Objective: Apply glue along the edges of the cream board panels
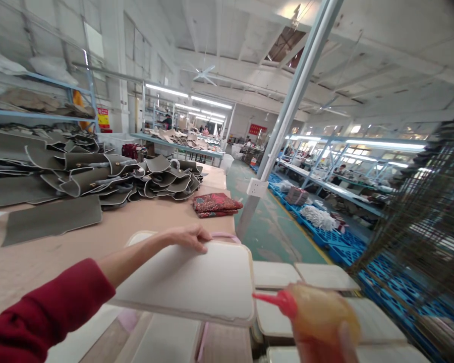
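Observation:
My left hand [191, 237] reaches across a white panel with rounded corners [196, 282] and grips its far edge, thumb on top. The panel is tilted slightly and covers part of what lies under it. In my right hand [325, 348], blurred by motion, is a glue bottle [320, 310] with amber contents and a red nozzle [274, 300]. The nozzle tip is at the panel's right edge; whether it touches cannot be made out. Beneath and to the right lie stacks of similar white panels [327, 276].
A folded red patterned cloth [215, 204] lies on the tan table [144, 214]. Grey-green cut pieces [83, 171] are heaped at the left. A metal post with a socket box [257, 187] stands beyond the table. Blue pallets [325, 237] and a dark rack [431, 191] are at the right.

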Motion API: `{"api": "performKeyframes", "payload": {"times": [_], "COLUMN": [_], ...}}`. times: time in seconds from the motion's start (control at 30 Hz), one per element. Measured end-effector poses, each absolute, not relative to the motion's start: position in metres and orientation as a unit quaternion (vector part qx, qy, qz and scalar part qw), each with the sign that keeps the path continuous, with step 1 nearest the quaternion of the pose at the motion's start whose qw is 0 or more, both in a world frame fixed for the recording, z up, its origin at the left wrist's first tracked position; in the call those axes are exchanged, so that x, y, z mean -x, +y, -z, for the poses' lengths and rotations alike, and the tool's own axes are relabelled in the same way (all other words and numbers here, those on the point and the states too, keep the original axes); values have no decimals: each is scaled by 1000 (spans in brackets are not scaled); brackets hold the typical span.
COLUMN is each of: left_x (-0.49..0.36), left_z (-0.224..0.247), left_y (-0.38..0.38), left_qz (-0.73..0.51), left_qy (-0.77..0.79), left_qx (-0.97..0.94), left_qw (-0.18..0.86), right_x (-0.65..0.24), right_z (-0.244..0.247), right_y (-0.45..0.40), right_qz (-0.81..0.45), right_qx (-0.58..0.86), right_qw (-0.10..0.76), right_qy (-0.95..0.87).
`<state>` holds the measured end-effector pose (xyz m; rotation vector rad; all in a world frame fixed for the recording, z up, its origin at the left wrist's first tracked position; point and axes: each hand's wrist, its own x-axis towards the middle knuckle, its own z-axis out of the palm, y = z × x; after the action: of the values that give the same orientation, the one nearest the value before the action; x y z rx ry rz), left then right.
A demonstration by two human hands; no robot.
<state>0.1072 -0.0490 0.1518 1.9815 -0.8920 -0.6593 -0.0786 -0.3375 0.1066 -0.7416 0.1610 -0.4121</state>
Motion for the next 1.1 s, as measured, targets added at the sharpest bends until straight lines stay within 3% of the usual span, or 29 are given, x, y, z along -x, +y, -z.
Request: {"api": "performKeyframes", "payload": {"times": [0.13, 0.43, 1.1], "left_x": [-94, -90, -90], "left_z": [-172, -187, -180], "left_y": [-44, -36, -27], "left_qz": [340, 419, 445], "left_qy": [-327, -333, -299], "left_qx": [-768, -722, -703], "left_qw": [433, 439, 467], "right_x": [67, 59, 82], "right_z": [-129, -126, -126], "right_y": [-366, -379, -360], "right_qz": [211, 211, 211], "right_qx": [458, 534, 567], "right_qw": [860, 818, 793], "right_qy": [72, -17, 74]}}
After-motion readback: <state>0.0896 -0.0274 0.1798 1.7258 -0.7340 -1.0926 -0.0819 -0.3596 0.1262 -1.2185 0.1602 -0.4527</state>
